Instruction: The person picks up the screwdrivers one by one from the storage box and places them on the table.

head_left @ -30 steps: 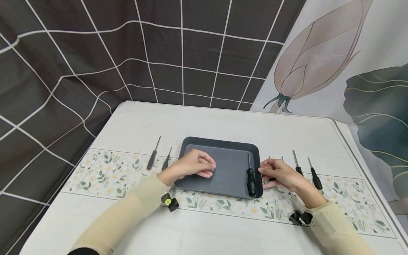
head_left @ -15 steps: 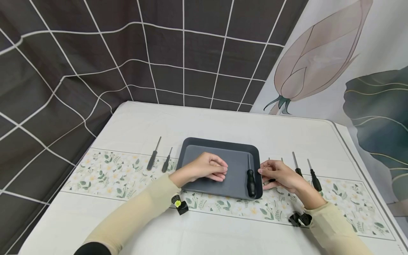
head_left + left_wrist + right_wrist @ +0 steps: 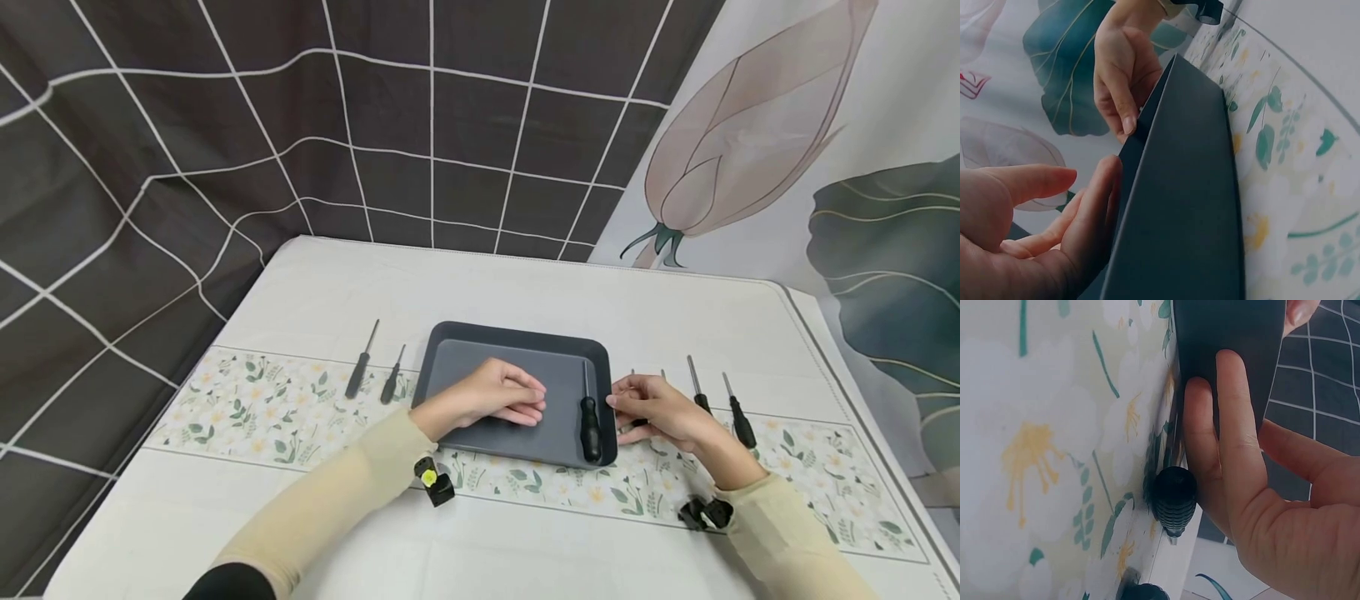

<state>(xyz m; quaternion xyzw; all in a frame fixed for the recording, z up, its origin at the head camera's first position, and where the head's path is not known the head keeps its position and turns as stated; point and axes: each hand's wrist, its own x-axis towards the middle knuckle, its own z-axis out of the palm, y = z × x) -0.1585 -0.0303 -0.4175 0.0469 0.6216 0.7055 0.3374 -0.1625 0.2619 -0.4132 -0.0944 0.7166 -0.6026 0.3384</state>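
A dark grey rectangular tray (image 3: 480,354) lies on the table with one black-handled screwdriver (image 3: 590,429) inside, along its right side. Over the tray's middle is my left hand (image 3: 502,396), fingers loosely bent; in the left wrist view a gap shows between thumb and fingers (image 3: 1094,206), with nothing in it. My right hand (image 3: 656,408) holds the tray's right edge: in the right wrist view its fingers (image 3: 1235,412) lie flat on the outer wall, and the thumb is at the rim. Screwdrivers beside this hand are partly hidden by it.
Left of the tray lie a larger screwdriver (image 3: 357,375) and a smaller screwdriver (image 3: 390,385). To the right lie several more, including one screwdriver (image 3: 742,423) farthest right. A floral strip (image 3: 255,400) crosses the white tablecloth (image 3: 525,525). A dark gridded curtain (image 3: 390,125) hangs behind.
My left hand has moved right across the tray, from its left part to near the middle. The right hand, the tray and the screwdrivers have stayed in place.
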